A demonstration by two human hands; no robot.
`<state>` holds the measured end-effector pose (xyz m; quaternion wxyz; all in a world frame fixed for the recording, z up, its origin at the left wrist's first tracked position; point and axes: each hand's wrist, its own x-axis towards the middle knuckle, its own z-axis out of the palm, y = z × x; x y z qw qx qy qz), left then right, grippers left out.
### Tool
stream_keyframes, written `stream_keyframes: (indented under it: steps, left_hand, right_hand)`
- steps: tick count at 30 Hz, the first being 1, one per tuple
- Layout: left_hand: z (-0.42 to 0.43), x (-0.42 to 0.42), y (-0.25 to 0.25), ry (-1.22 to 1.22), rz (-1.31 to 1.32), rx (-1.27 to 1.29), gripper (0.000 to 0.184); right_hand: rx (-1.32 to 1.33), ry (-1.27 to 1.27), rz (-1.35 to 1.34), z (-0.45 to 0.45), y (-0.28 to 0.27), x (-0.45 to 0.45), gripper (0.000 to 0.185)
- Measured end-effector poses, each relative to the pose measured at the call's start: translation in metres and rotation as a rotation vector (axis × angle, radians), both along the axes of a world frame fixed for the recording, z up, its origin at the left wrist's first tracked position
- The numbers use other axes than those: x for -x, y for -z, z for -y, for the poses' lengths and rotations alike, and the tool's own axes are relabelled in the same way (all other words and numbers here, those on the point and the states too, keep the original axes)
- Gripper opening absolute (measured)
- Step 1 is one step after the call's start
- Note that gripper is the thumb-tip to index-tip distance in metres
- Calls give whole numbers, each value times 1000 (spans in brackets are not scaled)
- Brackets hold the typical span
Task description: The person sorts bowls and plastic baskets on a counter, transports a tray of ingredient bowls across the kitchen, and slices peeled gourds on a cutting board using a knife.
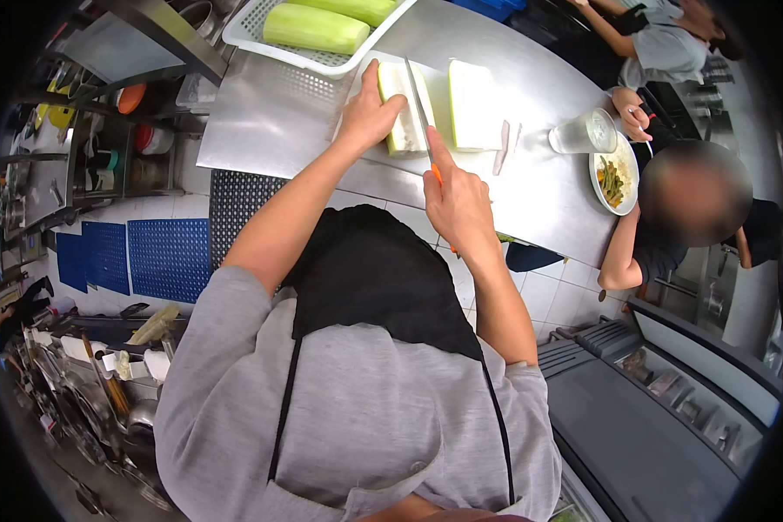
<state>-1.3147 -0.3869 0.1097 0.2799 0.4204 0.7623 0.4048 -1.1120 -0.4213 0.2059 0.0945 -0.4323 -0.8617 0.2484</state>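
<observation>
So I'm watching this one through the head cam, and both hands are busy. My left hand (370, 117) is clamped on a squash piece (399, 130), thumb over the pale cut face and fingers along its green outer edge. My right hand (461, 204) is wrapped around the orange handle of a knife (418, 96), index finger stretched out onto the blade. The blade points away from me and lies over the right edge of that squash piece; can't tell from this angle how deep it is, if it's in at all.

The second piece (474, 109) lies just ahead of my right hand, pale face up with a thin green rim down its left side. Both pieces are on a white cutting board (438, 91), on the metal counter (265, 117). A couple of thin scraps (502, 150) lie just beside the second piece, on its right.

Beyond my left hand there's a white plastic basket (297, 59) with pale green squashes (315, 29) in it. Well off to the right of my right hand: a clear glass (583, 133), then a bowl (619, 207) of rice and vegetables, right in front of another person (661, 244) holding a utensil.
</observation>
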Motion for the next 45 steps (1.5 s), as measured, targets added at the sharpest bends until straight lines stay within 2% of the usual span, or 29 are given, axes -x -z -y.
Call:
stream_keyframes:
  steps: [11, 14, 17, 20, 23, 26, 29, 45]
  left_hand:
    - [3, 3, 5, 5, -17, -42, 89]
    - [3, 5, 7, -9, 87, -76, 81]
    - [2, 7, 14, -7, 40, -111, 78]
    - [-1, 9, 26, 18, -21, -300, 79]
    - [0, 8, 21, 44, 94, -291, 78]
    - [0, 6, 12, 43, 94, -167, 77]
    - [-3, 6, 22, 18, 28, -214, 76]
    - [0, 4, 14, 20, 53, -128, 74]
  right_hand:
    - [62, 41, -64, 8, 5, -11, 62]
    - [60, 44, -99, 9, 5, -11, 62]
    - [68, 33, -104, 7, 1, -6, 61]
    - [49, 14, -105, 2, -1, -3, 60]
    - [38, 0, -96, -5, -5, 1, 60]
    - [54, -3, -73, -9, -13, 7, 59]
    - [65, 1, -39, -10, -15, 10, 58]
    - [41, -7, 31, -15, -26, 24, 55]
